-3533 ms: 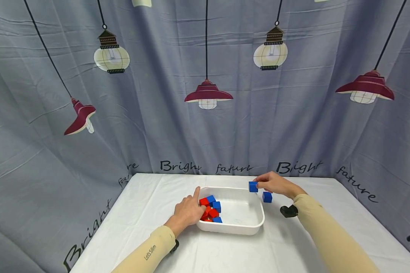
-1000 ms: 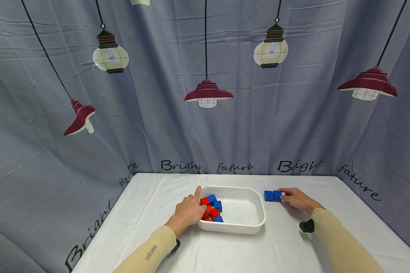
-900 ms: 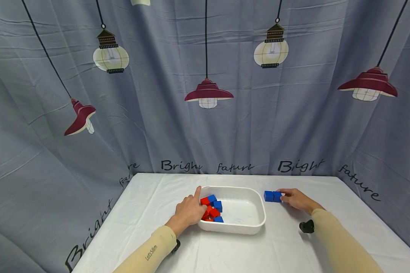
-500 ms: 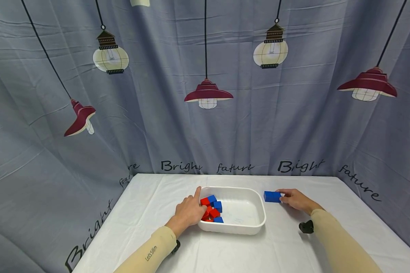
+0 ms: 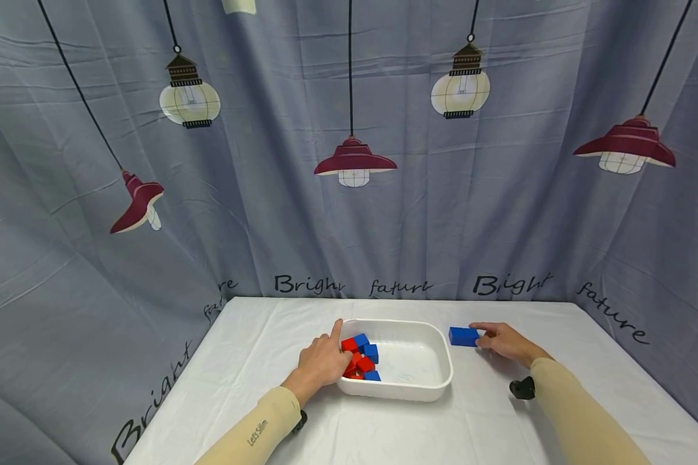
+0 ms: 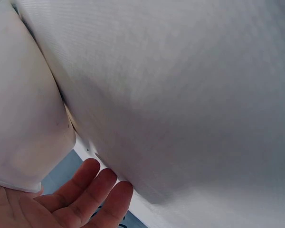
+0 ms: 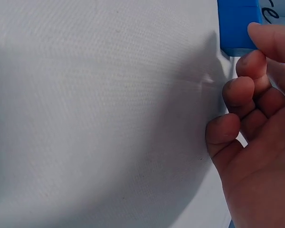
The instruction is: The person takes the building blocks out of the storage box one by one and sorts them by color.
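Note:
In the head view a white tray (image 5: 395, 391) holds several red cubes (image 5: 364, 365) and blue cubes (image 5: 371, 352) at its left end. My left hand (image 5: 321, 359) grips the tray's left side, thumb over the rim and index finger stretched along it. The left wrist view has its other fingers (image 6: 104, 190) beside the tray's outer wall (image 6: 28, 118). Right of the tray, two blue cubes (image 5: 463, 336) lie flush on the table, looking like one bar. My right hand (image 5: 508, 342) pinches the right-hand cube (image 7: 237, 26) between thumb and index finger; its other fingers are curled below.
A white cloth covers the table (image 5: 384, 433). Behind it and at both sides hangs a grey-blue curtain (image 5: 267, 213) printed with lamps and lettering. Each wrist carries a small black device (image 5: 522, 387).
My right hand has carried a blue cube from above the tray's back right corner down beside the other blue cube, and the gap between them has closed. The left hand stays put.

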### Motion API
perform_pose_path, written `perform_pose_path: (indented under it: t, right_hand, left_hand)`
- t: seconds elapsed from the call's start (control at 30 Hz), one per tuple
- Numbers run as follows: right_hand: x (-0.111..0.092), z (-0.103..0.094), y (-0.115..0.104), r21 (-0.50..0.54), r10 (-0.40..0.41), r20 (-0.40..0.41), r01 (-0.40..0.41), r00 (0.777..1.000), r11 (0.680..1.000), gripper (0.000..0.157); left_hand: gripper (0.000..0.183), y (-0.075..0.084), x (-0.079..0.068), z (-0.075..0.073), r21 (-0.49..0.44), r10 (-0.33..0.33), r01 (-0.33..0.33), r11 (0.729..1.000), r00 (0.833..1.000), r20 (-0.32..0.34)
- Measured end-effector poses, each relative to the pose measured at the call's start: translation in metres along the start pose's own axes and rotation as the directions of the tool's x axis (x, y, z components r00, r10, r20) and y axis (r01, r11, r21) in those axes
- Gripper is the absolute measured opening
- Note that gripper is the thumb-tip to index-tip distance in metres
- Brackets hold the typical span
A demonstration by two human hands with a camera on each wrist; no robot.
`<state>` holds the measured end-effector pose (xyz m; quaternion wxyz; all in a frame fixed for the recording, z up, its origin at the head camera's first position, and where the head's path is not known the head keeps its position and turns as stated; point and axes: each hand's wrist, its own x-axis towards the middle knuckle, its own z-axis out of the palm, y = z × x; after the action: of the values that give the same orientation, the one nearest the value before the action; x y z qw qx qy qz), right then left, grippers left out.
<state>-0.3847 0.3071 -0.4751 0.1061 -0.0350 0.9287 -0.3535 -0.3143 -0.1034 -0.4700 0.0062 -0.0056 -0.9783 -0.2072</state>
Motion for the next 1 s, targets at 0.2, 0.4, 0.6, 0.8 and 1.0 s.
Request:
perform_pose_path:
  t: [0.2,0.4,0.6,0.8,1.0]
  right_hand:
    - [-0.003,-0.001,-0.002,0.031,-0.006,-0.016,0.006,1.0,0.999,0.057]
    - [-0.004,-0.004,-0.014,0.022,-0.029,-0.04,0.03,0.999,0.999,0.055]
    - [-0.008,-0.006,-0.032,0.014,-0.065,-0.042,0.066,0.997,0.998,0.054]
    - [-0.01,-0.006,-0.05,0.02,-0.108,-0.029,0.108,0.994,0.994,0.052]
    - [-0.008,-0.004,-0.061,0.014,-0.136,-0.012,0.137,0.991,0.991,0.05]
  left_hand:
    - [0.075,-0.001,0.0,0.001,-0.004,0.006,-0.006,1.0,1.0,-0.005]
    - [0.075,-0.001,0.0,0.001,0.002,0.011,-0.011,1.0,1.0,-0.011]
    - [0.075,-0.001,0.001,0.002,0.005,0.005,-0.005,1.0,1.0,-0.006]
    - [0.076,0.0,0.0,0.001,0.0,-0.001,0.001,1.0,1.0,0.001]
    - [0.076,-0.001,0.001,0.001,0.004,0.0,0.0,1.0,1.0,-0.004]
